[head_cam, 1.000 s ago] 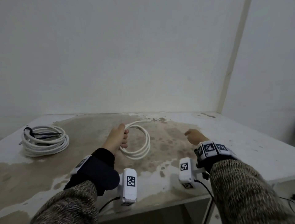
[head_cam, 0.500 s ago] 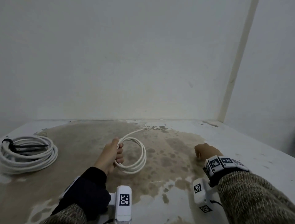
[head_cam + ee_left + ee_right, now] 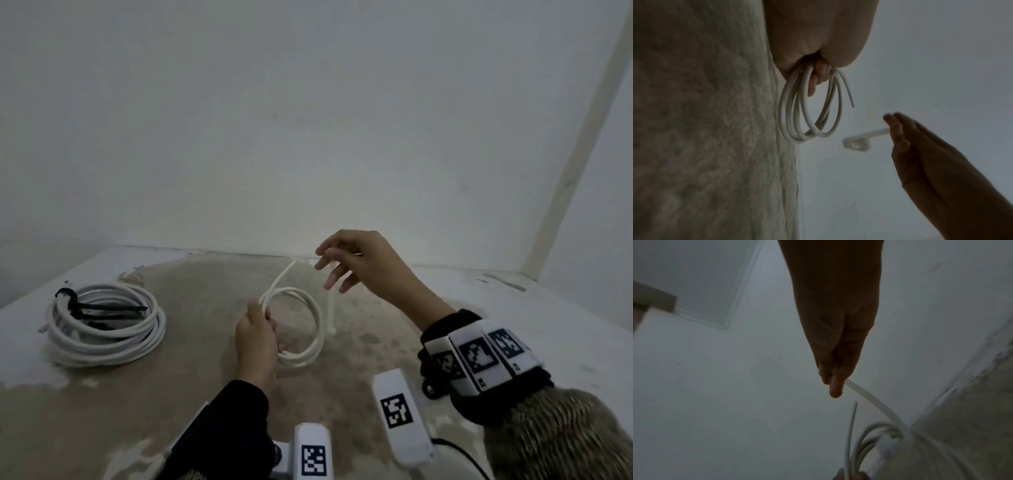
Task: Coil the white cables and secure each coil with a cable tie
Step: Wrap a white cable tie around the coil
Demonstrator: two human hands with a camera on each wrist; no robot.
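Observation:
My left hand (image 3: 263, 329) grips a small coil of white cable (image 3: 308, 329) just above the stained table (image 3: 171, 394), with one loose cable end pointing up toward the wall. In the left wrist view the coil (image 3: 809, 105) hangs from my curled fingers (image 3: 818, 76). My right hand (image 3: 330, 270) is raised to the upper right of the coil. It pinches a white cable tie (image 3: 330, 308), which hangs down beside the loops. The right wrist view has the tie (image 3: 875, 402) running from my fingertips (image 3: 835, 386) down toward the coil (image 3: 865, 443).
A larger coil of white cable (image 3: 102, 329), bound with a black tie (image 3: 102, 308), lies at the table's left. White walls close the table off behind and on the right, meeting in a corner (image 3: 524, 274).
My right hand has lifted off the table at the right and swung left above the coil, now with a white tie in its fingers. The left hand still holds the coil.

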